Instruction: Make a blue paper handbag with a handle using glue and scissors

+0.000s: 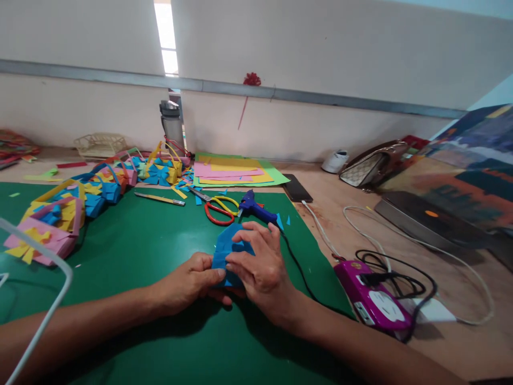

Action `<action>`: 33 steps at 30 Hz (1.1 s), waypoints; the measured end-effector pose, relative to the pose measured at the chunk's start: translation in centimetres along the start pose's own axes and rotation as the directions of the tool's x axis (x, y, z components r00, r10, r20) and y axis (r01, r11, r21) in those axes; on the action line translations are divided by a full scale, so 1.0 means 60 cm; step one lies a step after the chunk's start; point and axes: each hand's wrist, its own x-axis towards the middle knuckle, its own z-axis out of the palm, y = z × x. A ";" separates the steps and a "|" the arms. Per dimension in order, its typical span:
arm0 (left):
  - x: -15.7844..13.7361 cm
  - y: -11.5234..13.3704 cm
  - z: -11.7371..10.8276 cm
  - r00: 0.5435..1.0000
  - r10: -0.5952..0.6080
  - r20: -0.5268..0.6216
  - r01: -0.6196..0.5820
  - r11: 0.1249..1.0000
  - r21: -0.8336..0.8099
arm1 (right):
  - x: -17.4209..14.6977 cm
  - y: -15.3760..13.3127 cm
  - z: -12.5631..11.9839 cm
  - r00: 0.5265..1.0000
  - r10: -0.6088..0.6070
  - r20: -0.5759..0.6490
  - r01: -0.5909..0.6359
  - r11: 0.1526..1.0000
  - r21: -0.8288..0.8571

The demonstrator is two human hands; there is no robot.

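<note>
- Green-topped surface (128, 240) is backed by a pale wall (320, 128), which is crossed by a grey rail (112, 75).
- By the left grip (190, 280), the lower left edge of a folded blue paper piece (224, 243) is pinched, the thumb being laid across its front and other fingers tucked beneath.
- By the right grip (262, 262), the right part of the same piece is covered; the fingers are bent and partly spread, and fingertips are set against its front face. Whether it is also pinched from behind cannot be told.
- Between the two grips, over the green, the blue paper piece is held tilted. Its upper left corner is slanted, fold lines are seen across its face, and much of its right side is hidden by fingers.
- Just beyond the right grip, a blue glue gun (256, 207) is laid; its black cord (295, 260) is trailed to the right of that grip, near a purple power strip (363, 291).
- Beyond both grips, scissors (210, 201) with red and yellow handles are laid; farther left, a cutter knife (160, 199) is placed.
- Farther beyond, coloured sheets (232, 172) are stacked beside a dark phone (297, 189).
- Well left of the left grip, small paper baskets (76, 216) are lined up.
</note>
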 end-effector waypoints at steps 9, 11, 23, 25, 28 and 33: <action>-0.001 0.005 0.021 0.996 0.029 -0.084 -0.014 0.985 0.171 | -0.001 -0.008 0.006 1.000 -0.010 -0.018 0.010 1.000 -0.005; -0.001 0.005 0.023 0.996 0.027 -0.087 -0.012 0.985 0.172 | -0.001 -0.008 0.006 0.999 -0.038 -0.031 0.037 0.999 -0.032; 0.002 0.013 -0.025 0.953 0.105 -0.284 -0.077 0.991 0.107 | 0.034 0.056 -0.060 0.965 0.043 -0.259 -0.044 0.999 0.006; 0.003 0.015 -0.031 0.953 0.105 -0.284 -0.091 0.994 0.065 | 0.032 0.057 -0.059 0.964 0.120 -0.236 -0.107 0.992 0.068; 0.004 0.019 -0.038 0.958 0.109 -0.267 -0.112 0.994 0.004 | 0.030 0.054 -0.058 0.941 0.313 -0.131 -0.277 0.931 0.237; 0.003 0.024 -0.044 0.947 0.115 -0.300 -0.138 0.989 -0.055 | 0.034 0.044 -0.064 0.880 0.461 0.116 -0.466 0.788 0.404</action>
